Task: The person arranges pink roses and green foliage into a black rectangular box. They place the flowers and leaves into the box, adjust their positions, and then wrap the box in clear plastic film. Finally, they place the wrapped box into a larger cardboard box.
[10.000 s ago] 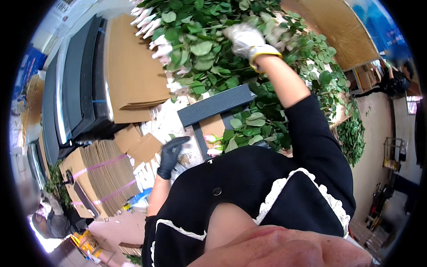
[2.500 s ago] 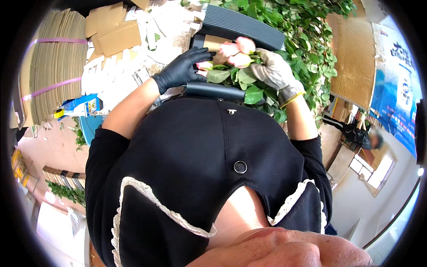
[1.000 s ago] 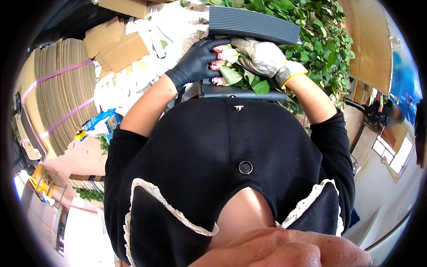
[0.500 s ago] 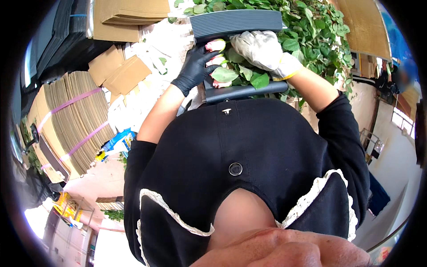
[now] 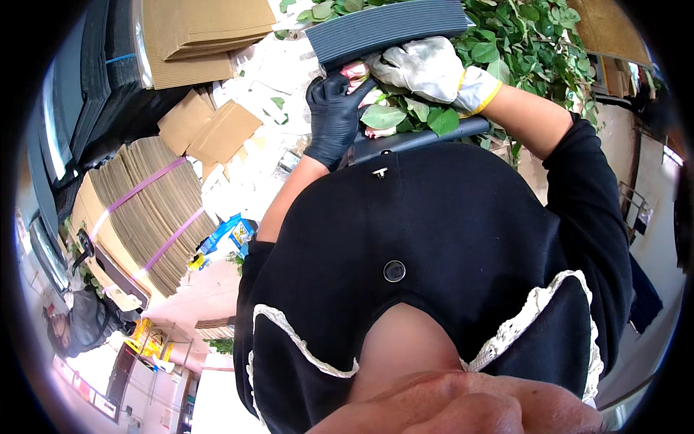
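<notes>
Pink roses [image 5: 355,71] with green leaves lie in a dark grey ribbed sheet [image 5: 390,30]. The sheet's far part stands up behind them, and its near edge [image 5: 434,136] runs along my black top. At the left end, my left hand [image 5: 333,119], in a black glove, has its fingers curled around the rose heads. My right hand [image 5: 421,71], in a whitish glove with a yellow cuff edge, closes over the roses just below the heads, inside the far part of the sheet. Its fingertips are partly hidden among blooms and leaves.
A heap of leafy stems [image 5: 520,58] lies to the right and behind the sheet. On the left are a strapped cardboard stack [image 5: 141,210], loose cardboard pieces [image 5: 224,134], flat brown sheets [image 5: 210,29] and dark ribbed sheets [image 5: 108,79]. White paper scraps [image 5: 282,65] litter the work surface.
The whole view has shifted a little. My left hand's fingers are more curled at the rose heads, and my right hand has moved slightly left and up against the far part of the sheet.
</notes>
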`<state>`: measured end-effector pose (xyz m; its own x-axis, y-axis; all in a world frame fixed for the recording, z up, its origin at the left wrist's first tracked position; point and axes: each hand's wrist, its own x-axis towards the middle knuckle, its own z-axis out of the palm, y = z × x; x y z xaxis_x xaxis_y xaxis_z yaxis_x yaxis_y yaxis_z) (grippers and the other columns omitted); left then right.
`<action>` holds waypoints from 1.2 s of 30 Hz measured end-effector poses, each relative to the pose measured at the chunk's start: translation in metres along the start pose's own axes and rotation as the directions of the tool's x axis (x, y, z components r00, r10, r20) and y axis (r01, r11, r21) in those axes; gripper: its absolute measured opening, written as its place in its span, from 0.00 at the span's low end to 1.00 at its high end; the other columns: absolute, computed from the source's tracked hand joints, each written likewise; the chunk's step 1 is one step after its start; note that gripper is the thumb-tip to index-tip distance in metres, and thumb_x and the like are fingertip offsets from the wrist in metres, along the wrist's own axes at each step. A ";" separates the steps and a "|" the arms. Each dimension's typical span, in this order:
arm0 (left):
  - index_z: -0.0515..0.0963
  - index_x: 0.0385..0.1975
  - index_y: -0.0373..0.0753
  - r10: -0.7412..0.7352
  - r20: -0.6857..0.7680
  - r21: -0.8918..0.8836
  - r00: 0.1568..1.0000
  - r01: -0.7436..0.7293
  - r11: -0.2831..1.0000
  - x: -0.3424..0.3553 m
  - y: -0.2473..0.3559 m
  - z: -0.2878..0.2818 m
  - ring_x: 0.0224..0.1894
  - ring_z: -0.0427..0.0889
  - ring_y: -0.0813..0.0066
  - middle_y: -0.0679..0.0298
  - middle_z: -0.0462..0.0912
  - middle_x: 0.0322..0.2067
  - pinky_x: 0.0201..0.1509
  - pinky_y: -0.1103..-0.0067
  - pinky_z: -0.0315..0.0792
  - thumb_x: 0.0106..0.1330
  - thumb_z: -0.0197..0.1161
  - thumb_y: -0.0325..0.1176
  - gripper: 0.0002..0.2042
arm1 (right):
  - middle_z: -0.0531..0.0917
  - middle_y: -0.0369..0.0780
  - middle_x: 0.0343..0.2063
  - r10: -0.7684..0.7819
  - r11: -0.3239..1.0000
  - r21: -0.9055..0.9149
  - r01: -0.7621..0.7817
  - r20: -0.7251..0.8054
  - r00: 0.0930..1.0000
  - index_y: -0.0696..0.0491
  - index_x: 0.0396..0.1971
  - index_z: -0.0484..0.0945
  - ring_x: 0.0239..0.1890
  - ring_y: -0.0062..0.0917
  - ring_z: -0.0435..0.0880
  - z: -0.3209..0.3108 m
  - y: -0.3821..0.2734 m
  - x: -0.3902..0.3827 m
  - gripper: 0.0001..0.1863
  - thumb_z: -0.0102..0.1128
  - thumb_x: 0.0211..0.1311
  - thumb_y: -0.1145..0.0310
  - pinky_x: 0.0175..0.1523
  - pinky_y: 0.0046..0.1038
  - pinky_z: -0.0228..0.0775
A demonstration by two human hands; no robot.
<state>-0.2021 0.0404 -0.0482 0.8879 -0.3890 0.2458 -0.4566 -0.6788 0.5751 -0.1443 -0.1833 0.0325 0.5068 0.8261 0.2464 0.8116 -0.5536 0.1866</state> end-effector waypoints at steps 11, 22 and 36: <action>0.80 0.53 0.47 0.035 -0.052 -0.262 0.998 -0.048 0.964 0.009 -0.016 -0.017 0.57 0.73 0.59 0.57 0.76 0.56 0.64 0.65 0.64 0.54 0.70 0.30 0.23 | 0.82 0.44 0.43 0.307 0.851 0.326 -0.412 0.328 0.894 0.49 0.57 0.73 0.43 0.38 0.84 -0.122 -0.024 0.028 0.23 0.58 0.60 0.67 0.44 0.35 0.78; 0.76 0.59 0.50 -0.313 0.189 -0.388 0.931 0.363 0.847 -0.044 -0.010 -0.063 0.27 0.70 0.79 0.66 0.76 0.25 0.38 0.78 0.71 0.63 0.65 0.29 0.23 | 0.84 0.45 0.33 0.194 0.816 0.489 -0.308 0.271 0.943 0.50 0.50 0.78 0.34 0.40 0.85 -0.103 -0.064 0.034 0.18 0.58 0.63 0.58 0.39 0.36 0.78; 0.77 0.58 0.56 -0.079 0.100 -0.441 0.992 0.116 0.890 -0.018 -0.004 -0.002 0.57 0.74 0.59 0.57 0.74 0.56 0.65 0.68 0.67 0.51 0.76 0.38 0.30 | 0.85 0.48 0.40 0.369 0.737 0.000 -0.676 0.838 0.402 0.54 0.46 0.81 0.43 0.41 0.84 -0.136 -0.023 -0.014 0.17 0.53 0.61 0.63 0.50 0.36 0.76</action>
<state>-0.2157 0.0510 -0.0536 0.9111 -0.3944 0.1201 -0.2787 -0.3746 0.8843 -0.2094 -0.1968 0.1542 0.7471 0.2162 -0.6285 0.2550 -0.9665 -0.0293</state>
